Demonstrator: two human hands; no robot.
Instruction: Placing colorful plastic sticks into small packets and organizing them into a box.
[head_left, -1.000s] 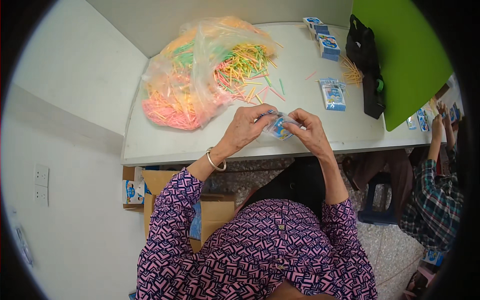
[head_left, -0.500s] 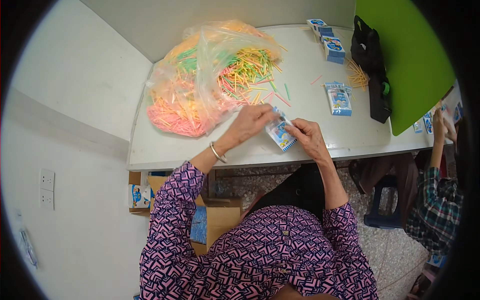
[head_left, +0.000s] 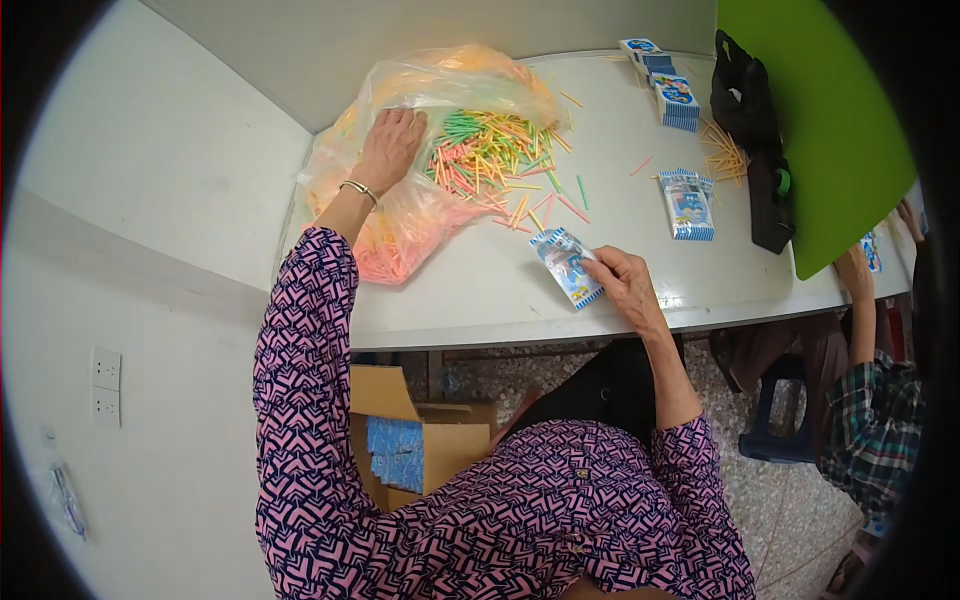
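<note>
My left hand (head_left: 392,150) lies on the large clear plastic bag (head_left: 455,68), its fingers curled over the film beside the opening; the fingertips are partly hidden. Through the opening show many thin pink, green, yellow and orange sticks (head_left: 490,145), some spilled onto the table. Between the thumb and fingers of my right hand (head_left: 625,280) is a small blue-and-white packet (head_left: 565,265), tilted above the table's near part. One yellowish stick (head_left: 537,220) shows at the packet's upper end. Right of that hand, a similar packet (head_left: 688,205) lies flat on the table.
Stacked blue-and-white packets (head_left: 676,102) stand at the back right. Loose orange sticks (head_left: 724,152) lie by a black object (head_left: 768,200) along the green divider (head_left: 840,130). Below the table, an open carton (head_left: 455,455) holds blue packets. Beyond the divider a co-worker's arm (head_left: 862,290) shows.
My left hand has left the packet and moved up and left onto the bag, whose opening is now wider. My right hand still holds the packet nearly in place.
</note>
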